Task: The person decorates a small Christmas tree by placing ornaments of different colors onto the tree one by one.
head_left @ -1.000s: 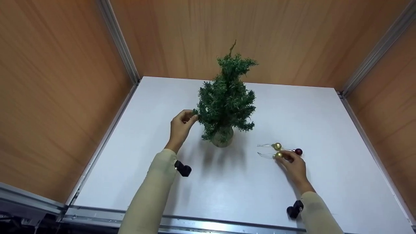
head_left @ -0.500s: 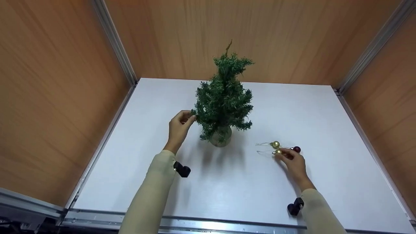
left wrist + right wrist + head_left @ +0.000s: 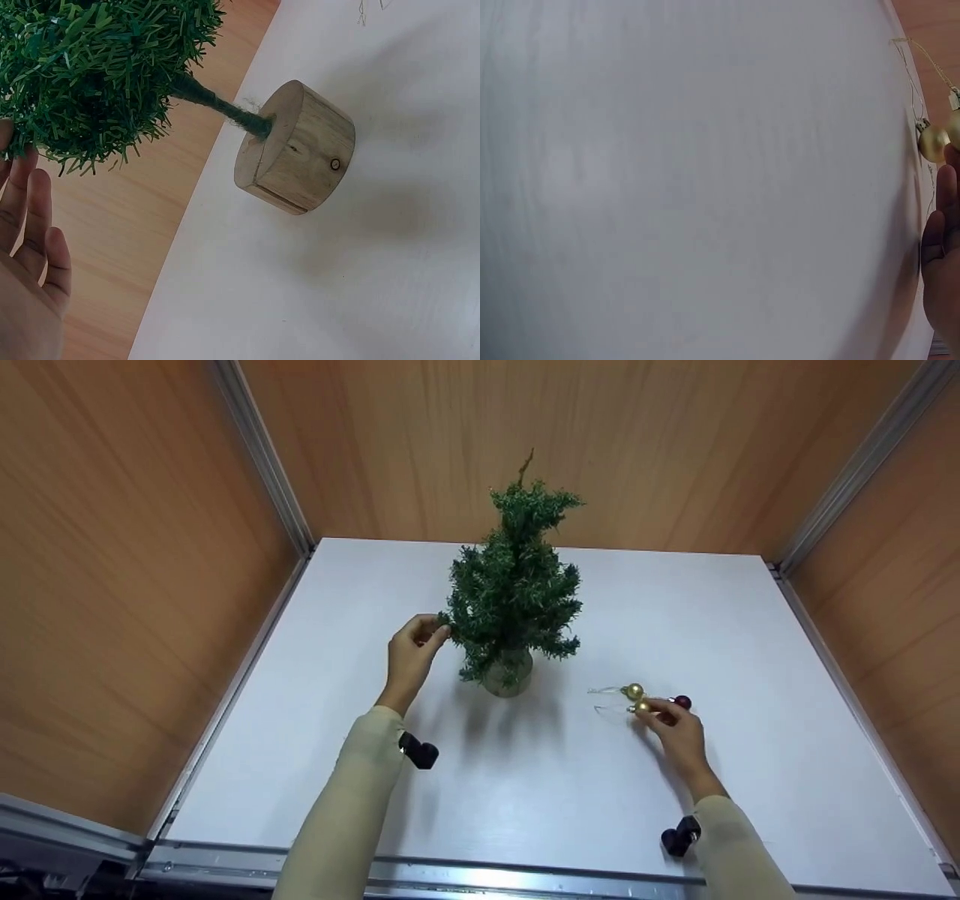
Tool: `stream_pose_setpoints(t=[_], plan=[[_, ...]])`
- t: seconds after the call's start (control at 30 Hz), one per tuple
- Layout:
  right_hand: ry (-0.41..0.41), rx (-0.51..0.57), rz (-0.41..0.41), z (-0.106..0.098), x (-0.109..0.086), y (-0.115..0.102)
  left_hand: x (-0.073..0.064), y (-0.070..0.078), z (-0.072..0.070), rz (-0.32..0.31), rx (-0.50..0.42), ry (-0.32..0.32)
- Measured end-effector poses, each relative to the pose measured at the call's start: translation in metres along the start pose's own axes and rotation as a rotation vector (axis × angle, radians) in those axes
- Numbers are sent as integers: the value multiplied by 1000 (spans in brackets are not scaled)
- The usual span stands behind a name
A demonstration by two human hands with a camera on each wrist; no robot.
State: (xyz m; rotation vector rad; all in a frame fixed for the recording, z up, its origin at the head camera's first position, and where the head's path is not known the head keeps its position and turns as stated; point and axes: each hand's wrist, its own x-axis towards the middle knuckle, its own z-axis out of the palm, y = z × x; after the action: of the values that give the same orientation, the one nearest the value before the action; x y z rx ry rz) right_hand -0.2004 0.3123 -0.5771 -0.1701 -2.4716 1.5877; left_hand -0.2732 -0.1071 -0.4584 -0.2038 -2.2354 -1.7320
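A small green artificial Christmas tree (image 3: 514, 577) stands upright on a round wooden base (image 3: 311, 154). At its left side, my left hand (image 3: 409, 660) pinches the tip of a low branch between thumb and fingers. Off to the right of the tree, my right hand (image 3: 681, 739) pinches a gold bauble (image 3: 642, 707) with thumb and fingertips, its thin hanging loop trailing to the left. Just beyond it lies a second gold bauble (image 3: 634, 691), also seen with its loop in the right wrist view. A dark red bauble (image 3: 682, 702) shows behind the fingers, partly covered.
The white tabletop (image 3: 360, 780) has wood-grain panels (image 3: 637, 450) at the back and both sides. Metal rails (image 3: 480, 870) run along the front edge and up the corners. Each sleeved wrist carries a small black camera (image 3: 418, 751).
My right hand has shifted the held gold bauble slightly closer to the second one. My left hand keeps its pinch on the branch. The head view has drifted a little.
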Motion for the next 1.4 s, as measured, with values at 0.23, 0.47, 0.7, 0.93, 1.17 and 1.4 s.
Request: stream_pose_setpoints(t=[0.23, 0.47, 0.7, 0.93, 1.17, 1.4], plan=[[-4, -20, -4, 0, 3, -5, 0, -2, 1, 5, 14, 14], [11, -48, -14, 0, 4, -14, 0, 0, 0, 3, 9, 13], [42, -57, -52, 0, 3, -24, 2, -1, 1, 4, -2, 11], [66, -33, -93, 1, 2, -29, 0, -1, 1, -14, -3, 4], [47, -14, -134, -1, 0, -42, 0, -1, 1, -18, 5, 9], [41, -6, -157, 0, 0, -53, 0, -3, 1, -17, 14, 19]])
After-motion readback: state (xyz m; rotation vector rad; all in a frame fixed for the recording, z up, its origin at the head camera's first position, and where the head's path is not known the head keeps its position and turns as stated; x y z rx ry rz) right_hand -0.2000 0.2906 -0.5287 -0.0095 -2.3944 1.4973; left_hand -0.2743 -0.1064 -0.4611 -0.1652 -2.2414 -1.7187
